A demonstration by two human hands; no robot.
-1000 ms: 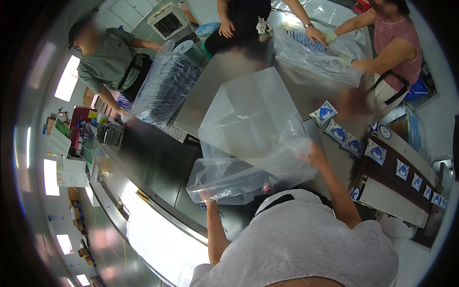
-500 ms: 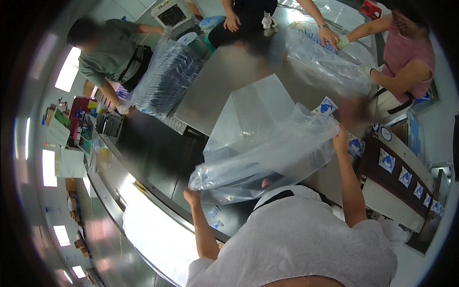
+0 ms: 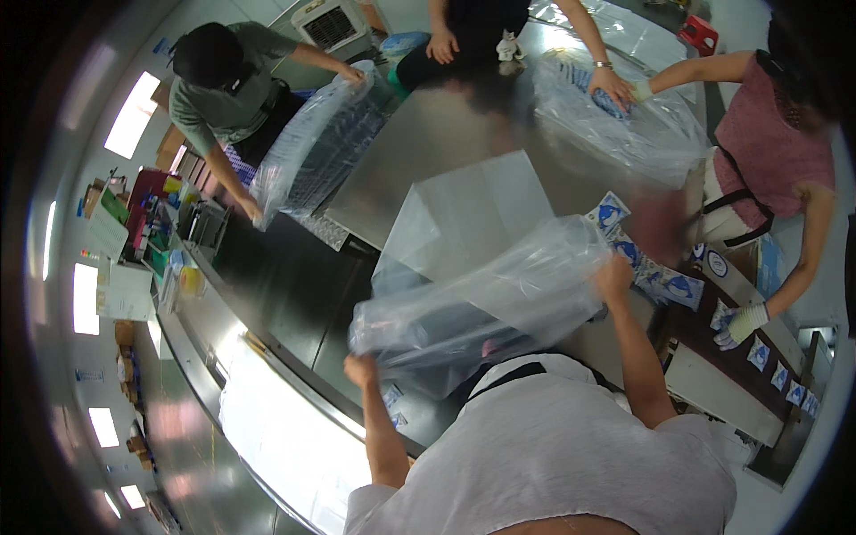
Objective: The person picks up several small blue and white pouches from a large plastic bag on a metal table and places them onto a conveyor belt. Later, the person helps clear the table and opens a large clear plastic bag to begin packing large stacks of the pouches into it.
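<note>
A large clear plastic bag [image 3: 464,312] stretches between my two hands, its near edge bunched and folded. My left hand [image 3: 360,368] is closed on the bag's left corner. On the other side my right hand [image 3: 612,278] grips the right end of the edge. Beyond the fold, a translucent, boxy part of the plastic [image 3: 473,209] stands up, and what is inside it cannot be made out. Blue-and-white packets [image 3: 670,285] lie just right of my right hand, at the end of a dark conveyor belt [image 3: 704,330].
A steel table [image 3: 428,143] spreads beyond the bag. At far left a person handles a bagged stack of packets [image 3: 325,147]. Two people's hands rest on another filled bag [image 3: 615,116] at far right. One gloved hand [image 3: 742,325] reaches over the belt. A small white figurine [image 3: 508,46] stands at the back.
My right hand has moved left and down, slackening the bag. The person at right has moved one gloved hand to the belt. Packets have gathered at its end. The far-left person has pulled plastic upward.
</note>
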